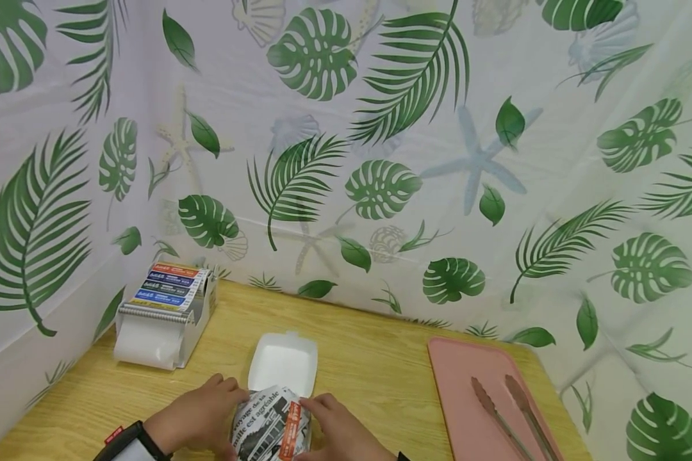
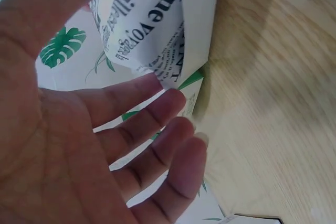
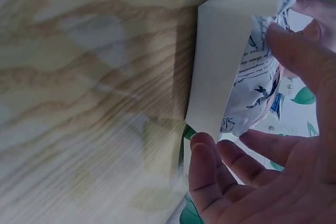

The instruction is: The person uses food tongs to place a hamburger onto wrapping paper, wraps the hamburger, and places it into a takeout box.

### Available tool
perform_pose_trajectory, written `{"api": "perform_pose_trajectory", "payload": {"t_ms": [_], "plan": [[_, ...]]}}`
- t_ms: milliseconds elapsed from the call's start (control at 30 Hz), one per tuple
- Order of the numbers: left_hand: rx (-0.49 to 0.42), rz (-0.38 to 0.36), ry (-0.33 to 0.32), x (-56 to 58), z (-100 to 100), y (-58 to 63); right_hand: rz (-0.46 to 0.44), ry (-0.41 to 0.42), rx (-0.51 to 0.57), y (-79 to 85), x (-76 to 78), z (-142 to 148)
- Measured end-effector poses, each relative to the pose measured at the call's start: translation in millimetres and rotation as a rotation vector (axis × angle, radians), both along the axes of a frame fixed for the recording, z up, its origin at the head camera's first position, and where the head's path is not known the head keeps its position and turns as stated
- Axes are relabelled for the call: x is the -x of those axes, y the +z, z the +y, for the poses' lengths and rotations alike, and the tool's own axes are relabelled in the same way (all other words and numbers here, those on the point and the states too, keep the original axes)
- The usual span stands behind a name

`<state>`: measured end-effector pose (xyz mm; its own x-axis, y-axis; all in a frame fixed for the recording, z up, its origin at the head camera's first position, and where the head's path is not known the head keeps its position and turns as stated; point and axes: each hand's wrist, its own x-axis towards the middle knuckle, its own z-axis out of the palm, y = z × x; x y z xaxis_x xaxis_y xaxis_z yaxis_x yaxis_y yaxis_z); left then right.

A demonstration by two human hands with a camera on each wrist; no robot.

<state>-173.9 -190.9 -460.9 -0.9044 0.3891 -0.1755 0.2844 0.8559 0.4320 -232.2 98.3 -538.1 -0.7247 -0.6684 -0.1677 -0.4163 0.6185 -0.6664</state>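
A rounded package [image 1: 268,422] wrapped in newsprint-patterned paper, with an orange label strip across its top, sits in a white hinged takeout box [image 1: 285,362]. The box lid is folded back on the far side. My left hand [image 1: 202,413] grips the package's left side between thumb and fingers. On the opposite side my right hand [image 1: 343,426] holds it, its thumb on the paper in the right wrist view. The box wall [image 3: 218,61] rises around the lower part of the wrapped package [image 3: 257,85]. The lower fingers [image 2: 178,166] of the left hand are spread beside the box.
A label dispenser [image 1: 167,320] with several coloured label rolls stands at the back left of the wooden table [image 1: 375,384]. To the right lies a pink tray [image 1: 458,390] with metal tongs [image 1: 513,422] on it. A leaf-printed curtain [image 1: 380,256] hangs behind the table.
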Motion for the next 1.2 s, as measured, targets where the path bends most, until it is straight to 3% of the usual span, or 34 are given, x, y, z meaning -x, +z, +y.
{"api": "perform_pose_trajectory", "payload": {"t_ms": [67,200,367,467,700,800,867,1033,1100,1133,1200], "plan": [[0.032,0.066,-0.016,-0.7,2.4,-4.8,0.032,0.011,-0.005,10.6,-6.0,-1.5],[0.033,0.211,-0.065,-2.8,7.6,-14.2,0.083,0.009,-0.085,57.0,-28.9,-13.1],[0.007,0.263,-0.126,-6.0,13.3,-19.7,0.179,0.035,-0.131,58.0,-31.0,-15.6],[0.004,0.264,-0.117,-6.8,15.1,-19.0,0.217,0.040,-0.131,58.2,-31.1,-15.3],[-0.036,0.217,-0.070,-5.2,15.7,-20.0,0.193,0.044,-0.230,60.2,-26.8,-17.0],[-0.077,0.174,-0.046,-2.8,14.4,-24.6,0.148,0.065,-0.259,53.6,-20.9,-18.8],[-0.101,0.158,-0.041,-1.9,12.6,-28.5,0.097,0.096,-0.270,39.8,-11.3,-17.8],[-0.130,0.161,-0.044,-1.0,9.4,-36.6,0.032,0.127,-0.245,-21.8,19.9,-8.9],[-0.142,0.148,-0.035,-0.7,9.3,-38.3,0.011,0.100,-0.220,-40.0,26.6,-7.2],[-0.148,0.142,-0.029,-0.4,9.5,-38.9,0.000,0.086,-0.212,-43.0,27.4,-7.3],[-0.159,0.132,-0.013,-0.2,10.3,-39.8,-0.004,0.068,-0.198,-34.0,21.8,-11.0]]}}
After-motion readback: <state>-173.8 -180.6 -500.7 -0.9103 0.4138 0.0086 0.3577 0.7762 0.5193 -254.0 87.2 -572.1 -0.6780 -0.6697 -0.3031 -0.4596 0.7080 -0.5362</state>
